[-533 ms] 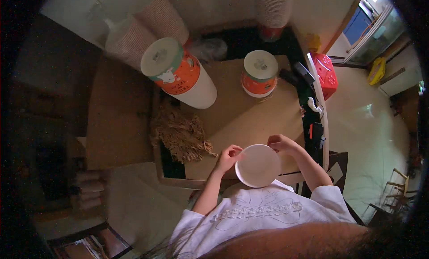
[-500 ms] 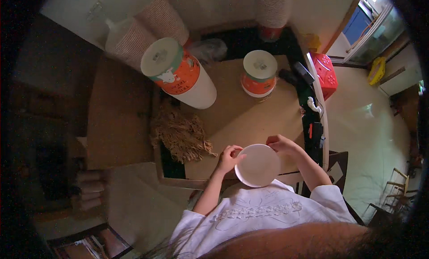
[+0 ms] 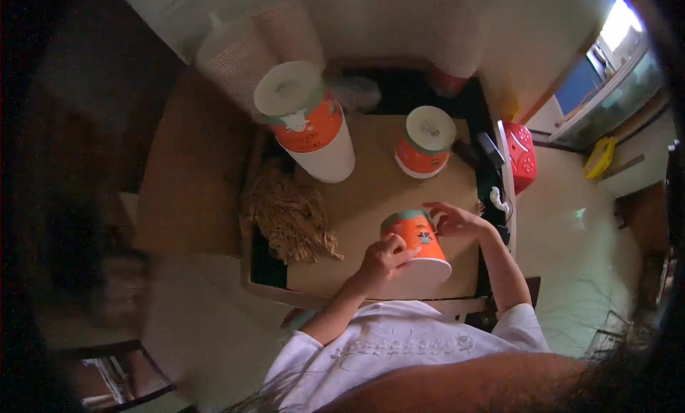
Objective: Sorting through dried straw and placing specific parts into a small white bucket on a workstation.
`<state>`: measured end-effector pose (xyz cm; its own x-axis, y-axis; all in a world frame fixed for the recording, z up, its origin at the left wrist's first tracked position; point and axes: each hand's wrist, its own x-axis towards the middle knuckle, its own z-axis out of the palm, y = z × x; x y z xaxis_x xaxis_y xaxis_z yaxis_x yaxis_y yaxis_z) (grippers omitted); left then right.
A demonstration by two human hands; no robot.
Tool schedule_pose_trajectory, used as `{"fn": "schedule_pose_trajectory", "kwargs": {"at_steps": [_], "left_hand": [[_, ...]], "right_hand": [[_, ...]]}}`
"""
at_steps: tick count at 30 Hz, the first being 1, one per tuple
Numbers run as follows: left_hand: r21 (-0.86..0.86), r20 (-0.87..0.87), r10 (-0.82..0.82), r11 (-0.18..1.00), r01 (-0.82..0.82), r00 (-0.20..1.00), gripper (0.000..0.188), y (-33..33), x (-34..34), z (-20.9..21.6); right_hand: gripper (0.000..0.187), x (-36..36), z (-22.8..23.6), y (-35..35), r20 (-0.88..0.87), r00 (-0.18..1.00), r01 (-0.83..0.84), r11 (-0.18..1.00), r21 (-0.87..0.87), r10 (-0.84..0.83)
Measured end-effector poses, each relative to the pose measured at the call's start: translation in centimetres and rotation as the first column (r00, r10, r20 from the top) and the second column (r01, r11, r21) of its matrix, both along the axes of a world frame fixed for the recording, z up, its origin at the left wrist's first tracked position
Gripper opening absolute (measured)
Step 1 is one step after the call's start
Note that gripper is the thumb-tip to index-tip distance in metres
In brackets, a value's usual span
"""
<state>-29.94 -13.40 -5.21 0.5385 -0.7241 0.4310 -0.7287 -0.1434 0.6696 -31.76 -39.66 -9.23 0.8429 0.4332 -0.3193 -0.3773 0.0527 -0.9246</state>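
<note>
Over the near part of the table I hold an orange paper cup (image 3: 417, 236) with a green band at its base and a white rim. It is tilted, its white mouth toward me and its base away. My left hand (image 3: 389, 257) is closed round its left side, the thumb across the orange wall. Beside the cup's upper right side is my right hand (image 3: 457, 220), fingers apart; whether a fingertip touches the cup I cannot tell. Farther back, a similar cup (image 3: 422, 156) stands upside down. A tall stack of such cups (image 3: 317, 138) stands base up at the left.
A bundle of brown twisted cords (image 3: 289, 217) lies on the table's left side. Nested cups in clear wrap (image 3: 239, 63) stand against the wall. Dark devices (image 3: 489, 149) and crumpled white tissue (image 3: 499, 199) line the right edge. A red stool (image 3: 521, 156) stands beyond it.
The cup in my hands has turned from its open mouth facing up to its side showing, and moved slightly away from my body. My right hand has opened away from the rim. The view shifted.
</note>
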Motion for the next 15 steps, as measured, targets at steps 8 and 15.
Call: {"fn": "schedule_pose_trajectory", "kwargs": {"at_steps": [8, 15], "left_hand": [[-0.12, 0.137, 0.085, 0.99, -0.068, 0.987, 0.043, -0.8, 2.1, 2.7], [-0.189, -0.005, 0.427, 0.888, -0.42, 0.904, 0.039, -1.1, 4.5, -4.2]], "right_hand": [[0.042, 0.6, 8.6, -2.9, 0.575, 0.81, 0.413, 0.809, -0.418, -0.115], [0.04, 3.2, 9.0, -4.5, 0.974, 0.213, 0.921, 0.318, -0.226, 0.075]]}}
